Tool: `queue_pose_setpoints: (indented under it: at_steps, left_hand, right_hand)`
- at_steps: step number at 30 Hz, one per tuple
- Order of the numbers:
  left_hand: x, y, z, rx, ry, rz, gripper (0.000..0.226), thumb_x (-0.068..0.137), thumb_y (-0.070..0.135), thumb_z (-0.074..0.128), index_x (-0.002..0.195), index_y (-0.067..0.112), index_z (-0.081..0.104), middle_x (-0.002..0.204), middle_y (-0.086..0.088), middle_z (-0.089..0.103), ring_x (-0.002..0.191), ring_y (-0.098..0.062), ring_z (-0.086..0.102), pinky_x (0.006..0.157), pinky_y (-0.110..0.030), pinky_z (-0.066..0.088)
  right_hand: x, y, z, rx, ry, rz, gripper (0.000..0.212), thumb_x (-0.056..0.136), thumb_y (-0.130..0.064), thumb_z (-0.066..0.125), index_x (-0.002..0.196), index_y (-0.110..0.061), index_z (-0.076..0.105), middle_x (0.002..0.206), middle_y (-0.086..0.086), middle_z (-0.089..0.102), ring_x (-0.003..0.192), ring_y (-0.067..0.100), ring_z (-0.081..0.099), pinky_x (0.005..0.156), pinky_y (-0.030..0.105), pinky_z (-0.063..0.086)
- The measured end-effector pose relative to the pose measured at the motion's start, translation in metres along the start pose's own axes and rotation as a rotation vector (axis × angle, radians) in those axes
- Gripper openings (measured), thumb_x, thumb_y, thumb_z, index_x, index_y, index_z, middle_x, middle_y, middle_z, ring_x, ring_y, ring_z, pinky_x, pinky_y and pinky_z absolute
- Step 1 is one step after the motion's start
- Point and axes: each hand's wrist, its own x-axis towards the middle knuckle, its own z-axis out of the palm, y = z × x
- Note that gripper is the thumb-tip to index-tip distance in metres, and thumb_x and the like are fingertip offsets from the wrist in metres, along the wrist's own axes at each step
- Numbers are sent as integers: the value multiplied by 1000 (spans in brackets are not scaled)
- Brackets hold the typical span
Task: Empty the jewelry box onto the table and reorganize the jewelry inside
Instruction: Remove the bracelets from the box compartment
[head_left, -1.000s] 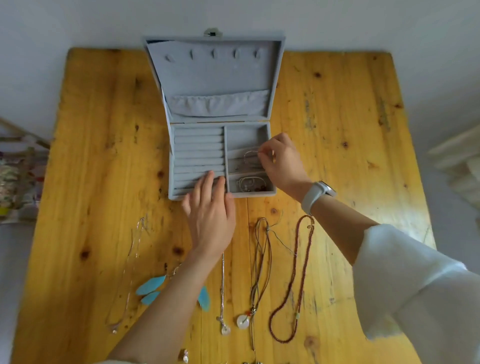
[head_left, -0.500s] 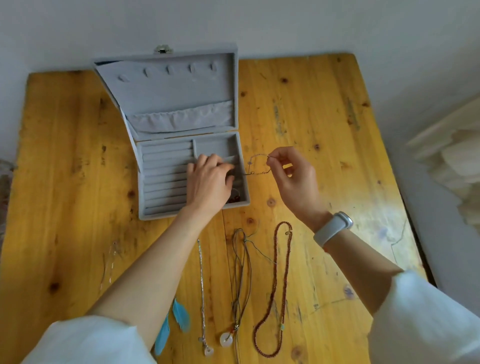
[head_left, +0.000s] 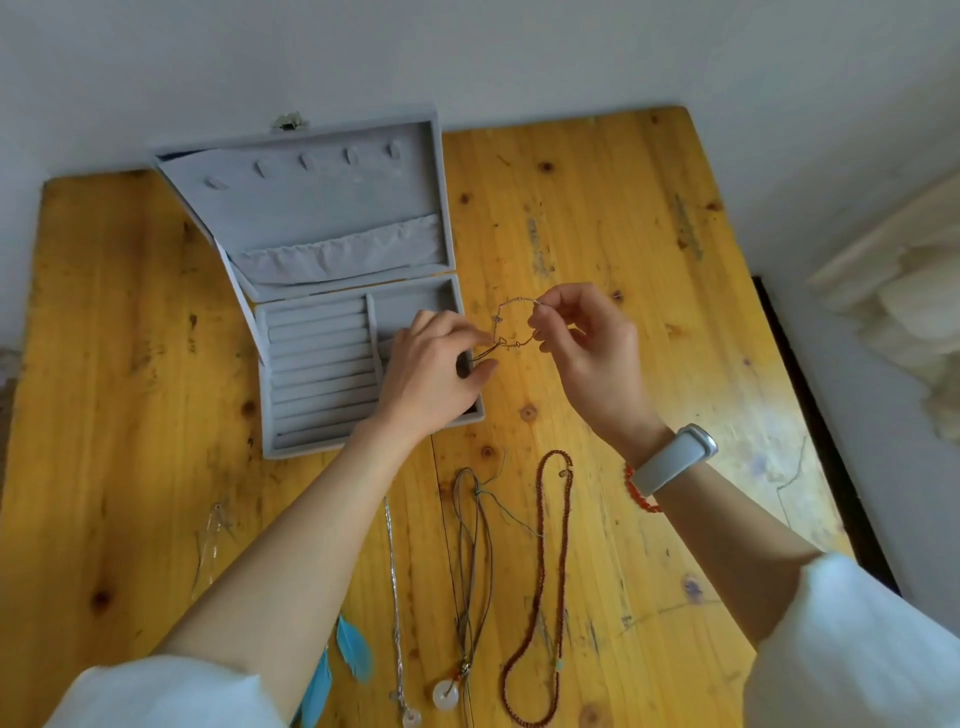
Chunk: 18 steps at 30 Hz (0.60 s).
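Note:
A grey velvet jewelry box (head_left: 311, 364) lies open on the wooden table (head_left: 597, 218), its lid leaning back. A thin wire bracelet (head_left: 506, 325) hangs in the air just right of the box's right edge. My right hand (head_left: 587, 353) pinches its upper right part. My left hand (head_left: 436, 374) hovers over the box's right compartments and pinches the bracelet's dark cord end. On the table near me lie a red bead necklace (head_left: 545, 587), a grey cord necklace with a white ring pendant (head_left: 470, 571), a silver chain (head_left: 395, 587) and blue feather pieces (head_left: 353, 642).
Another thin clear chain (head_left: 210, 540) lies at the left of the table. The table's right edge drops to a dark gap (head_left: 821, 431) by the wall. Pale fabric (head_left: 914, 322) lies off to the right. A grey watch band (head_left: 670, 460) is on my right wrist.
My right hand lifted the wire bracelet out of the box's right compartment and carried it rightward. My left hand moved from the box's front edge up to pinch the bracelet's other end.

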Motion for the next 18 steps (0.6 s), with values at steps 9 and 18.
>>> queue_pose_setpoints:
  at_steps: [9, 18]
  left_hand:
    - [-16, 19, -18, -420, -11, -186, 15, 85, 18, 64, 97, 18, 72, 83, 10, 68, 80, -3, 61, 75, -12, 45]
    - [-40, 33, -43, -462, -15, -331, 18, 88, 18, 60, 103, 14, 70, 86, 12, 65, 81, 0, 61, 75, -8, 45]
  right_hand:
    - [-1, 13, -11, 1, 187, 245, 19, 92, -9, 48, 77, -20, 50, 68, 0, 54, 61, 14, 53, 59, 29, 48]
    - [-53, 14, -38, -158, 112, 331, 14, 91, -12, 50, 81, -21, 54, 73, -1, 57, 71, 19, 54, 66, 34, 47]
